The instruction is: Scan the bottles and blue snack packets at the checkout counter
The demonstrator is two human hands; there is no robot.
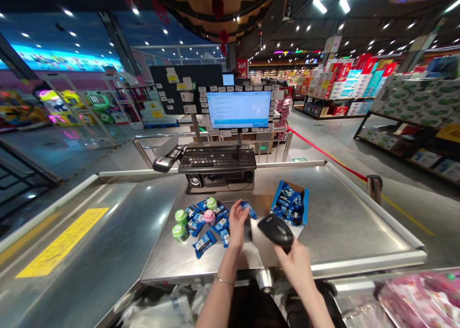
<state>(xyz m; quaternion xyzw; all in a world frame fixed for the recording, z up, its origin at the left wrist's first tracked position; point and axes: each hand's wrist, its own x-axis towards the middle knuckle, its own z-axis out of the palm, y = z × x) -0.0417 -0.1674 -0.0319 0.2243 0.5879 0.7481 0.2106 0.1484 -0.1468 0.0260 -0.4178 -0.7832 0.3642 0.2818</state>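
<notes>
My left hand [237,224] pinches a small blue snack packet [248,208] and holds it up over the steel checkout counter [345,222]. My right hand [294,263] grips a black handheld barcode scanner [275,229], its head turned toward the packet. Just left of my left hand lies a pile of several blue packets [208,229] mixed with small round green and pink tubs [181,216]. To the right stands an open blue box [290,203] filled with more blue packets.
Behind the goods sit a black keyboard [217,158], a lit monitor [239,109] ringed with paper labels, and a card terminal [163,163]. A red barrier tape [323,151] runs to a post [374,186] at right. Shelves of boxed goods [406,102] fill the right.
</notes>
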